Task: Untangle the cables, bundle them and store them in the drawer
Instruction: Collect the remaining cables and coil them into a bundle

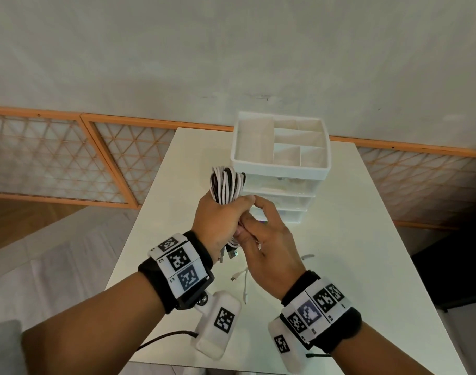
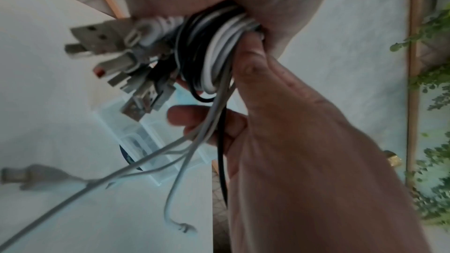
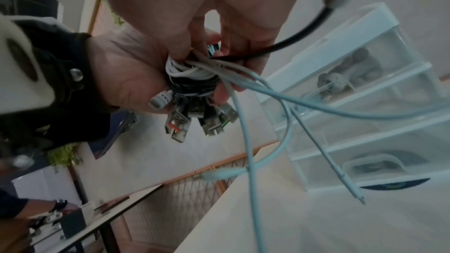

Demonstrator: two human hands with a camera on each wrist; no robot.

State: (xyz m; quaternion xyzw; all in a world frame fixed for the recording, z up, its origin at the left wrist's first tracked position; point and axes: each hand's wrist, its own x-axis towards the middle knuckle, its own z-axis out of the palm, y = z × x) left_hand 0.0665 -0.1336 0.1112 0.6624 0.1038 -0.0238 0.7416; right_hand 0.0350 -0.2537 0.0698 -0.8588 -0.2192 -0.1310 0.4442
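Note:
A bundle of black and white cables (image 1: 226, 185) stands above the table, folded into a loop at the top. My left hand (image 1: 217, 220) grips the bundle round its middle. My right hand (image 1: 261, 231) pinches the loose cable ends just below it. Several USB plugs (image 2: 116, 49) stick out under the left fist, also seen as USB plugs (image 3: 192, 120) in the right wrist view. Loose white cable tails (image 1: 245, 282) hang down to the table. The small drawer unit (image 1: 282, 190) stands just behind the hands, its drawers closed.
The drawer unit carries a white divided tray (image 1: 280, 161) on top and sits on a white table (image 1: 366, 266). A wall and a wooden lattice panel (image 1: 55, 158) lie behind. Floor drops away on both sides of the table.

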